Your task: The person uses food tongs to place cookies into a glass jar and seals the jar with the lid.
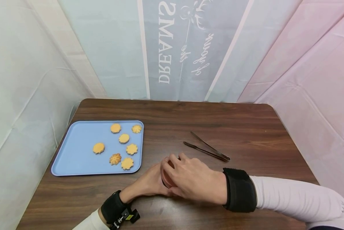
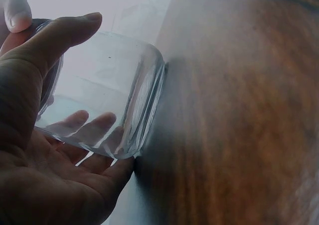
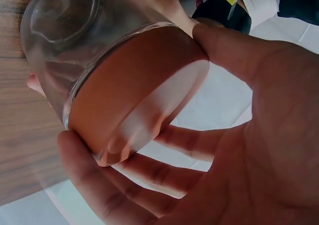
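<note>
A clear jar (image 2: 107, 80) stands with its base right at the tabletop, near the front of the table. My left hand (image 1: 150, 180) holds the jar's body, thumb on one side and fingers round the other. On the jar's mouth sits a brown-orange lid (image 3: 129, 80). From above, my right hand (image 1: 197, 179) grips the lid's rim with thumb and fingers spread round it. In the head view both hands hide most of the jar, and only part of the lid shows between them.
A blue tray (image 1: 80, 143) at the left bears several cookies, among them a browner one (image 1: 115, 159). Metal tongs (image 1: 207, 150) lie spread on the wooden table (image 1: 255, 134), just beyond my right hand. Fabric curtains (image 1: 120, 57) hang at the back and sides.
</note>
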`<move>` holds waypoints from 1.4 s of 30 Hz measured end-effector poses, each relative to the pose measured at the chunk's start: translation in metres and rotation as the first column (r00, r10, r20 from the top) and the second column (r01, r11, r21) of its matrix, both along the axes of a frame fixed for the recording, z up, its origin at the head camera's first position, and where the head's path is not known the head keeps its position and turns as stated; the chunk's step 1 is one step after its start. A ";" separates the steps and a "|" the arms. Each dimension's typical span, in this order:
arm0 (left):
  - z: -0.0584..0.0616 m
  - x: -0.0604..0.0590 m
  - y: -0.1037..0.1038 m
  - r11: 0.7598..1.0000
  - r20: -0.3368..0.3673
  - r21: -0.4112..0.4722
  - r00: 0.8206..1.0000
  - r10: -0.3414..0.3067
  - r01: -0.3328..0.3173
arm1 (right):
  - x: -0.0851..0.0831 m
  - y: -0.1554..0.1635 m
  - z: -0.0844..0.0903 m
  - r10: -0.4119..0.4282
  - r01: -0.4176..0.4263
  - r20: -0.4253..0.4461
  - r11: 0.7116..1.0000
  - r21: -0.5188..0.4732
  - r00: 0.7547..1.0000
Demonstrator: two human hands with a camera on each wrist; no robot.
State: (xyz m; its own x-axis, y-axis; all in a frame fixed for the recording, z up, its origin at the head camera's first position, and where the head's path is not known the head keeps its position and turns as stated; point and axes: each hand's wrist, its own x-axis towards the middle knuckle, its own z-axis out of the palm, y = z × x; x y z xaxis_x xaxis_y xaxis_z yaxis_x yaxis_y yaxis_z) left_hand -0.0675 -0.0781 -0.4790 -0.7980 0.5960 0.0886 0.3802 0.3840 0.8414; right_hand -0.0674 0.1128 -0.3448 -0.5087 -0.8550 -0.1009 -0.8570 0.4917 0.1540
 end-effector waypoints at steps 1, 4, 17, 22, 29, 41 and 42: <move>0.001 0.000 -0.001 1.000 0.002 0.002 1.000 0.003 -0.003 | -0.002 0.000 0.001 0.011 -0.011 0.007 1.000 -0.006 1.000; 0.003 0.000 -0.003 1.000 0.039 0.018 0.999 0.011 -0.011 | -0.006 0.000 0.004 0.042 -0.041 0.044 0.999 -0.004 0.998; 0.004 0.004 0.001 0.997 0.113 0.071 0.994 -0.005 -0.003 | -0.016 0.006 0.013 0.150 -0.155 0.199 0.988 0.013 0.969; 0.003 0.006 0.000 0.998 0.110 0.065 0.994 -0.008 0.001 | -0.018 0.005 0.013 0.204 -0.213 0.185 0.976 0.034 0.961; 0.005 0.005 0.000 0.997 0.095 0.069 0.995 -0.020 0.013 | -0.021 0.006 0.015 0.243 -0.252 0.197 0.967 0.026 0.950; 0.007 0.005 0.000 0.997 0.124 0.077 0.992 -0.024 0.014 | -0.022 0.008 0.019 0.260 -0.265 0.195 0.964 -0.001 0.946; 0.007 0.004 0.000 0.997 0.127 0.081 0.992 -0.024 0.014 | -0.022 0.009 0.020 0.263 -0.266 0.195 0.964 -0.008 0.945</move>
State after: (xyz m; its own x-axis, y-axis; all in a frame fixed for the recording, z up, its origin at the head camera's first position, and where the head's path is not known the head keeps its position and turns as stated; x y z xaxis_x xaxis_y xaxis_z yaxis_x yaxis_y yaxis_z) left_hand -0.0632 -0.0783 -0.4724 -0.7945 0.6063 0.0346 0.2742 0.3074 0.9112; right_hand -0.0892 0.1216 -0.3248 -0.2340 -0.9532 -0.1914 -0.9700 0.2421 -0.0200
